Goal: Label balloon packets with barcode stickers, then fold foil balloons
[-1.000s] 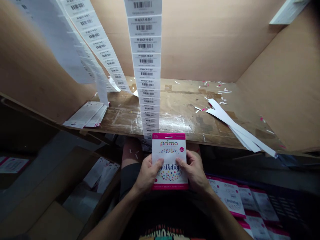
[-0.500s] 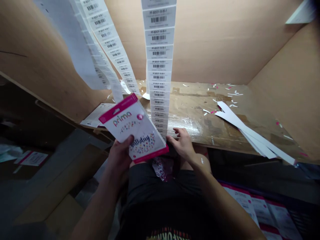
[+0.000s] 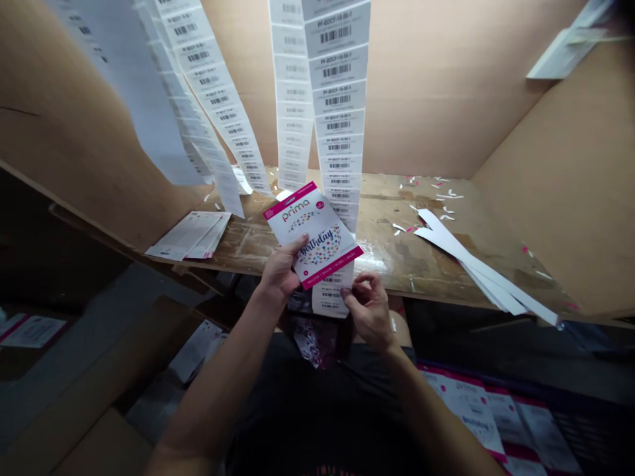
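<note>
My left hand (image 3: 284, 270) grips a white and pink balloon packet (image 3: 317, 233) marked "prima" and "birthday", thumb on its front. Behind the packet hangs a long strip of barcode labels (image 3: 341, 125), whose lower end shows below the packet. At that end my right hand (image 3: 370, 309) pinches the strip's right edge between thumb and finger. A second, paler label strip (image 3: 292, 99) hangs just to the left. Whether the packet touches the label strip I cannot tell.
More label strips (image 3: 218, 92) hang at the left. Packets (image 3: 191, 235) lie on the wooden shelf's (image 3: 248, 244) left end. White paper strips (image 3: 476, 264) and scraps lie at the right. Several packets (image 3: 466, 403) fill a dark crate at lower right. A cardboard box stands lower left.
The packet has moved right and up, in front of the label strip. My right hand has lowered slightly and closed on the strip's lower end. The strip's bottom now shows below the packet.
</note>
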Demonstrator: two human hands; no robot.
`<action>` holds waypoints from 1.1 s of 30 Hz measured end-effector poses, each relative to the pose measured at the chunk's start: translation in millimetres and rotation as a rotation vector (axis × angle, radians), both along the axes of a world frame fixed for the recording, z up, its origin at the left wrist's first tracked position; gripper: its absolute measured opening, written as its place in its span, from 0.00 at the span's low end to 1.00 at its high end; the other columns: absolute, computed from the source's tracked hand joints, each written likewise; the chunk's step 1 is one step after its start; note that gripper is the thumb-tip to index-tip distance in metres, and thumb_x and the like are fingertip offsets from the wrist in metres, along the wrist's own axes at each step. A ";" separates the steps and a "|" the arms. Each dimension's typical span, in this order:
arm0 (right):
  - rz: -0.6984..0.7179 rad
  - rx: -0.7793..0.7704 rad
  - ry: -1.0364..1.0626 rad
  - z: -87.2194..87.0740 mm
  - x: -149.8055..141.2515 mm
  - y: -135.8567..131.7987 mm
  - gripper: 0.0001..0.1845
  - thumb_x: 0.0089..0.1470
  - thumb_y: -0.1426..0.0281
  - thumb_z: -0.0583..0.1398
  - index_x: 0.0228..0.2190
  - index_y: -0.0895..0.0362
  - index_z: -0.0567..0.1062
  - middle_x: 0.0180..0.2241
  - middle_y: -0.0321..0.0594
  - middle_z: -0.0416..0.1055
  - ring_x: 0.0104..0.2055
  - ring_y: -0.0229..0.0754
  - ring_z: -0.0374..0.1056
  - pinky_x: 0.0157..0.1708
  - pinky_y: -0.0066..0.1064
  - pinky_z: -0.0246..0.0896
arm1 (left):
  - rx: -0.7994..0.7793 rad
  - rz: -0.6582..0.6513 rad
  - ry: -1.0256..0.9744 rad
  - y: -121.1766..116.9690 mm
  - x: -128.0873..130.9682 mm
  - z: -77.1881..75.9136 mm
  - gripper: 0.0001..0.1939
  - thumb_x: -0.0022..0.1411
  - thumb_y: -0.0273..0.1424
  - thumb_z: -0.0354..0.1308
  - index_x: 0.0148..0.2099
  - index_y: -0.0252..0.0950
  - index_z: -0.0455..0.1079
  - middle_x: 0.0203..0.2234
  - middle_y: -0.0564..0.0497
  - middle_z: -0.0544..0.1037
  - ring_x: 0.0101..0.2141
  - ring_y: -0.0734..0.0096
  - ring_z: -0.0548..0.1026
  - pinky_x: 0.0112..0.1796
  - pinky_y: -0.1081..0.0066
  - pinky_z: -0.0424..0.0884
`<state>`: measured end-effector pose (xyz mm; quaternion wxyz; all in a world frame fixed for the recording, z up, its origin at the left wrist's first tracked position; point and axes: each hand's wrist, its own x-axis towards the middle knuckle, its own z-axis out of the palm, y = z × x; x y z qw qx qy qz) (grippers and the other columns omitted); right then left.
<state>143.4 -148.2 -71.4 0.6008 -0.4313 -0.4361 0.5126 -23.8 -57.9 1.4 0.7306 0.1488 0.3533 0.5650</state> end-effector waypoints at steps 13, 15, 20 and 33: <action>-0.117 0.262 -0.442 20.6 18.4 -2.8 0.07 0.59 0.66 0.67 0.40 0.51 0.81 0.37 0.40 0.79 0.35 0.45 0.74 0.40 0.37 0.70 | -0.074 0.055 -0.052 -26.7 15.8 14.8 0.19 0.63 0.23 0.65 0.56 0.29 0.73 0.46 0.35 0.84 0.47 0.45 0.83 0.52 0.44 0.79; -0.159 0.358 -0.508 23.6 19.9 -8.2 0.04 0.61 0.69 0.65 0.39 0.50 0.81 0.36 0.41 0.79 0.36 0.46 0.74 0.42 0.39 0.70 | -0.072 0.063 -0.052 -27.6 18.7 15.1 0.19 0.62 0.22 0.66 0.55 0.29 0.73 0.46 0.35 0.84 0.48 0.45 0.83 0.52 0.45 0.79; -0.234 0.522 -0.614 24.1 22.6 -14.9 0.08 0.63 0.72 0.62 0.41 0.49 0.81 0.34 0.41 0.78 0.37 0.48 0.74 0.42 0.42 0.71 | -0.019 0.117 -0.042 -26.0 28.1 9.2 0.22 0.59 0.21 0.68 0.56 0.31 0.74 0.46 0.38 0.84 0.48 0.47 0.83 0.53 0.46 0.78; -0.190 0.840 -0.942 12.6 29.1 -55.2 0.22 0.57 0.83 0.62 0.47 0.48 0.77 0.39 0.41 0.76 0.42 0.48 0.72 0.45 0.48 0.65 | 0.082 0.261 0.017 -10.8 24.5 -0.1 0.20 0.52 0.23 0.74 0.48 0.31 0.78 0.42 0.41 0.86 0.46 0.48 0.83 0.52 0.48 0.79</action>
